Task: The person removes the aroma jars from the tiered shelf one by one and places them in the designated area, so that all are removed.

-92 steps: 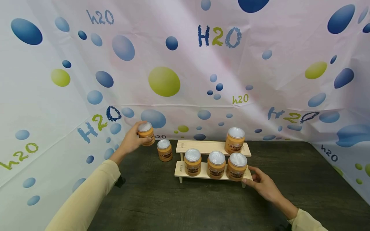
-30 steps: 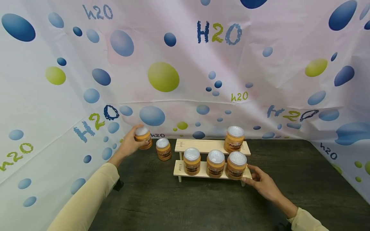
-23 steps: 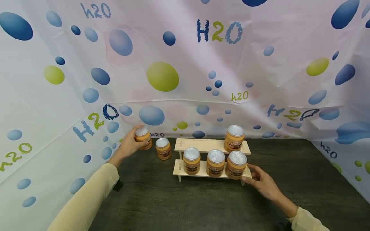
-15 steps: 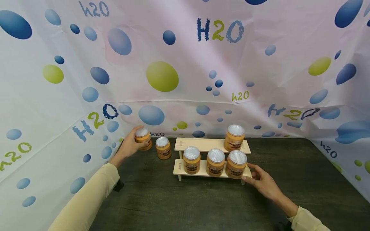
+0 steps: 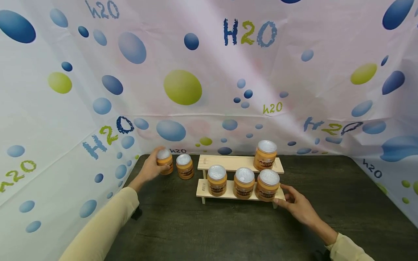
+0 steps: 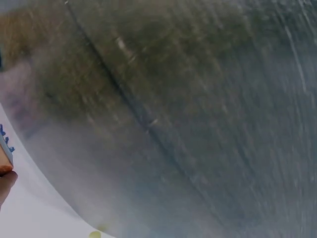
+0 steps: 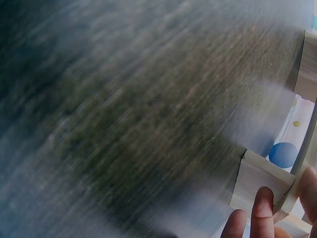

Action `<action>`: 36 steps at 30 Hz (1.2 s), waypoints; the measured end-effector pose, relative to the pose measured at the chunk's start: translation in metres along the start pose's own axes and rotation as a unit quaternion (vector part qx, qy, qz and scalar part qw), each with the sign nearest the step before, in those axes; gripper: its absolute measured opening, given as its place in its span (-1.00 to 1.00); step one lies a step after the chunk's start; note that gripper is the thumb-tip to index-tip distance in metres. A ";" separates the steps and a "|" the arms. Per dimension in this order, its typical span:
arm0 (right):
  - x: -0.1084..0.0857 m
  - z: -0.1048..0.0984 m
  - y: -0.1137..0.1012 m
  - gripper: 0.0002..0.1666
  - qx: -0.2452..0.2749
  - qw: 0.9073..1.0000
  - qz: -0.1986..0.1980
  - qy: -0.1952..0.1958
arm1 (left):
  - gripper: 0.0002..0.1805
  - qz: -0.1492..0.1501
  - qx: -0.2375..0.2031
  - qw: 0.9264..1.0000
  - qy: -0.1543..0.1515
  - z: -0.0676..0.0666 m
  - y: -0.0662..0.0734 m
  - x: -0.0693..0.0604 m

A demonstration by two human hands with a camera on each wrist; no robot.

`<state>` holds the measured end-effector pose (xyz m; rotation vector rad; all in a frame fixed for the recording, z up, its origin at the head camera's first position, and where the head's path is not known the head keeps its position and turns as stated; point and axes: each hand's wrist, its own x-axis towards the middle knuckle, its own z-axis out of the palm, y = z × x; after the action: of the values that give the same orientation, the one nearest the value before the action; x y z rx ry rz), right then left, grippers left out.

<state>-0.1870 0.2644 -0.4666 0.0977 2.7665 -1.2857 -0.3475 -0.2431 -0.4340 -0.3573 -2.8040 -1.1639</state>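
Note:
In the head view my left hand [image 5: 151, 168] grips an orange jar [image 5: 165, 162] with a silver lid, at the table's back left. Just right of it, a second jar [image 5: 185, 167] stands on the table. My right hand [image 5: 301, 207] holds the right end of the lower step of a two-step wooden stand [image 5: 213, 163]. Three jars, one of them at the right end [image 5: 267, 186], stand on that lower step; one more [image 5: 265, 156] is at the upper step's right. In the right wrist view, fingers [image 7: 262, 213] touch the wooden stand [image 7: 262, 178].
The dark wooden table [image 5: 209, 232] reaches back to a white sheet [image 5: 215, 65] printed with blue and green dots and H2O lettering. This sheet also runs along the left and right sides.
Compared with the earlier frames, my left hand and its jar are lower, and over the last half second slightly further right, closer to the standing jar. My right hand keeps its hold on the stand.

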 end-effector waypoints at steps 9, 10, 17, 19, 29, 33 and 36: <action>0.001 0.000 0.002 -0.07 0.002 1.000 -0.004 0.001 | -0.18 0.006 -0.001 1.000 -0.002 0.008 -0.002 -0.001; 0.001 0.000 0.002 -0.08 0.002 1.000 -0.003 0.001 | -0.17 0.004 -0.002 1.000 -0.003 0.009 -0.003 0.000; 0.000 0.001 0.002 -0.07 0.000 1.000 -0.002 0.002 | -0.15 0.001 0.005 1.000 -0.003 0.009 -0.006 -0.001; 0.000 0.002 0.002 -0.07 -0.001 1.000 -0.002 0.003 | -0.15 0.000 0.010 1.000 -0.001 0.009 -0.007 -0.001; 0.000 0.001 0.002 -0.07 -0.003 1.000 -0.005 0.005 | -0.14 -0.017 0.016 1.000 -0.004 0.012 -0.014 0.000; 0.000 0.001 0.003 -0.08 -0.003 1.000 -0.006 0.005 | -0.15 -0.020 0.017 1.000 -0.008 0.013 -0.013 -0.001; 0.000 0.001 0.003 -0.08 -0.003 1.000 -0.005 0.006 | -0.15 -0.028 0.016 0.999 -0.012 0.014 -0.013 -0.001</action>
<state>-0.1868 0.2651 -0.4696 0.0909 2.7843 -1.2828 -0.3492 -0.2428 -0.4532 -0.2954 -2.8681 -1.1302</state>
